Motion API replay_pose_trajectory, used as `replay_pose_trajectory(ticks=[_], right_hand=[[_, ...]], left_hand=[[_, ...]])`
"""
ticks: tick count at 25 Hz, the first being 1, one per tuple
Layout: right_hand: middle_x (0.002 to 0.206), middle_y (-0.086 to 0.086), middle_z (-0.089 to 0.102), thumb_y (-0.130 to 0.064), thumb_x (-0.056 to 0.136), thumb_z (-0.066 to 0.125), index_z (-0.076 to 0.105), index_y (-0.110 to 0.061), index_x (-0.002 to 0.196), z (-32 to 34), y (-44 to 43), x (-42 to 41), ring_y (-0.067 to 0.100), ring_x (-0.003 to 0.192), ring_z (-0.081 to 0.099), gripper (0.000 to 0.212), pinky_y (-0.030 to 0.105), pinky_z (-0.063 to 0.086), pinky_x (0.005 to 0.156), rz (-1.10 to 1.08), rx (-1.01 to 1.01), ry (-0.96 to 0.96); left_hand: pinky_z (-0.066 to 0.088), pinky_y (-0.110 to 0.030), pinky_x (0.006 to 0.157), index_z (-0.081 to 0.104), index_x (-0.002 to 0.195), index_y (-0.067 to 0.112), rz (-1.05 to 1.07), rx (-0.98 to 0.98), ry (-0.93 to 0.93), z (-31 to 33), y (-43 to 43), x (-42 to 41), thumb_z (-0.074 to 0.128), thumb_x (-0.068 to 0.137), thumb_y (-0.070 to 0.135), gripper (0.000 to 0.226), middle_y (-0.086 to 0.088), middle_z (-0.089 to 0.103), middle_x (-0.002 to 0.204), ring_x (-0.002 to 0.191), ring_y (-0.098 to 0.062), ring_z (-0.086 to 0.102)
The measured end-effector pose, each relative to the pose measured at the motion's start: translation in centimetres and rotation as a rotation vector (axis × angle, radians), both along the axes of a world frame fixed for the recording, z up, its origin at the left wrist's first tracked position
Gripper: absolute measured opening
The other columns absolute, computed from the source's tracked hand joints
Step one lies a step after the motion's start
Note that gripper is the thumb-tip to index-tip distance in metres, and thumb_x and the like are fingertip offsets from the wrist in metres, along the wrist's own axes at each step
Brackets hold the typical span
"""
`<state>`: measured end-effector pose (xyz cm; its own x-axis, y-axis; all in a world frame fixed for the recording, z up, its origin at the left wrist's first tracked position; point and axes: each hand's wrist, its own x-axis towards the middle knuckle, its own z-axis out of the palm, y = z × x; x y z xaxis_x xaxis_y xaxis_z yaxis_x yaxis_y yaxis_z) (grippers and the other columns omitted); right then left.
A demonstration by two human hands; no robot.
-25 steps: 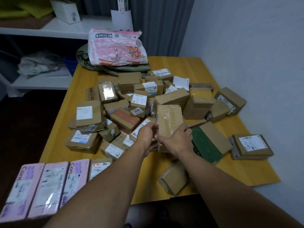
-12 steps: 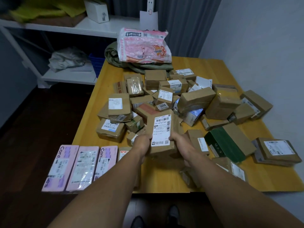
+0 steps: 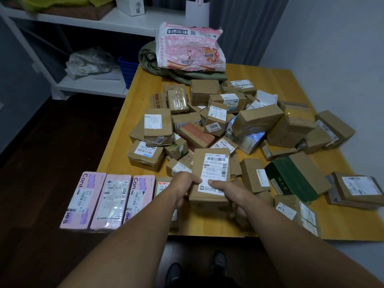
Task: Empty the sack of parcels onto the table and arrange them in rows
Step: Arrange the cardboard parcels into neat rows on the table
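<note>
Both hands hold one brown cardboard parcel (image 3: pixel 212 173), its white shipping label facing up, near the table's front edge. My left hand (image 3: pixel 182 187) grips its left lower edge and my right hand (image 3: pixel 230 191) grips its right lower edge, thumbs on top. Left of it, three pink parcels (image 3: pixel 99 202) lie side by side in a row, with a small brown parcel (image 3: pixel 163 186) beside them, partly hidden by my left forearm. A heap of several brown parcels (image 3: pixel 239 125) covers the middle of the wooden table (image 3: pixel 353 225). The olive sack (image 3: pixel 187 73) lies crumpled at the back.
A pink plastic package (image 3: pixel 189 48) rests on the sack. A green-taped box (image 3: pixel 295 177) and labelled parcels (image 3: pixel 357 190) lie at the right. White shelves (image 3: pixel 87 84) stand at the back left, a wall close on the right. My shoes (image 3: pixel 195 269) show below the table edge.
The parcel was lifted from the heap, turned label-up and brought toward the front edge beside the pink row. The view shifted left and down.
</note>
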<state>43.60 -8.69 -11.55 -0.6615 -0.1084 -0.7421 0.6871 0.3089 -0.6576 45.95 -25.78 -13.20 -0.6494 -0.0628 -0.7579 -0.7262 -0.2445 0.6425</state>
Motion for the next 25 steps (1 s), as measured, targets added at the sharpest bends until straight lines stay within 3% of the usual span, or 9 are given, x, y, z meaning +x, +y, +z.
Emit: replay_pose_trajectory(ticks=[2,4,6,11,18,22,25], right_hand=[[0.089,0.003,0.075,-0.028,0.082,0.082,0.067,-0.015,0.112,-0.9,0.6,0.8,0.017,0.068,0.071,0.036,0.023,0.052,0.045,0.014,0.037,-0.033],[0.099,0.004,0.077,-0.033,0.071,0.089,0.068,-0.017,0.116,-2.0,0.6,1.5,0.026,0.089,0.072,0.052,0.049,0.06,0.076,0.058,0.039,-0.085],[0.106,0.005,0.077,-0.032,0.066,0.091,0.068,-0.02,0.117,-3.0,0.6,1.8,0.034,0.103,0.068,0.057,0.07,0.047,0.093,0.061,0.038,-0.126],[0.1,0.004,0.079,-0.027,0.076,0.084,0.07,-0.02,0.116,-3.5,1.9,2.1,0.033,0.102,0.07,0.042,0.065,0.051,0.092,0.136,0.039,-0.155],[0.112,0.012,0.075,-0.022,0.081,0.08,0.07,-0.02,0.119,-1.9,3.5,1.9,0.038,0.11,0.065,0.039,0.067,0.05,0.093,0.338,0.02,-0.353],[0.111,0.012,0.074,-0.023,0.083,0.079,0.068,-0.019,0.119,-3.8,1.5,2.3,0.04,0.109,0.065,0.037,0.071,0.046,0.096,0.284,0.034,-0.363],[0.105,0.009,0.078,-0.023,0.086,0.077,0.066,-0.016,0.122,-5.9,0.5,2.1,0.038,0.107,0.068,0.038,0.069,0.045,0.098,0.184,0.04,-0.329]], left_hand=[[0.057,-0.039,0.08,0.068,0.108,0.009,-0.029,-0.049,-0.043,-0.9,-0.3,0.6,0.059,0.083,0.013,0.027,-0.009,0.077,0.093,0.091,-0.028,0.071],[0.058,-0.039,0.079,0.067,0.105,0.008,0.005,-0.192,-0.084,-2.2,-0.9,0.7,0.054,0.086,0.013,0.024,-0.012,0.075,0.091,0.086,-0.027,0.069],[0.057,-0.04,0.08,0.064,0.108,0.002,-0.008,-0.437,-0.103,-3.6,-1.9,0.6,0.05,0.091,0.013,0.025,-0.016,0.069,0.096,0.086,-0.026,0.063],[0.051,-0.044,0.096,0.057,0.123,-0.001,-0.177,-0.686,-0.134,-4.5,-2.5,1.1,0.041,0.099,0.01,0.031,-0.021,0.059,0.123,0.113,-0.038,0.056],[0.051,-0.048,0.098,0.062,0.103,0.005,-0.216,-0.684,-0.155,-5.4,-2.3,0.7,0.044,0.099,0.017,0.022,-0.022,0.062,0.118,0.108,-0.037,0.059],[0.049,-0.046,0.102,0.058,0.127,-0.01,-0.246,-0.667,-0.109,-6.1,-2.7,0.3,0.04,0.101,0.009,0.037,-0.027,0.06,0.131,0.122,-0.041,0.057],[0.05,-0.046,0.101,0.058,0.127,-0.01,-0.262,-0.671,-0.1,-6.5,-3.1,0.3,0.041,0.1,0.008,0.037,-0.027,0.061,0.129,0.12,-0.041,0.058]])
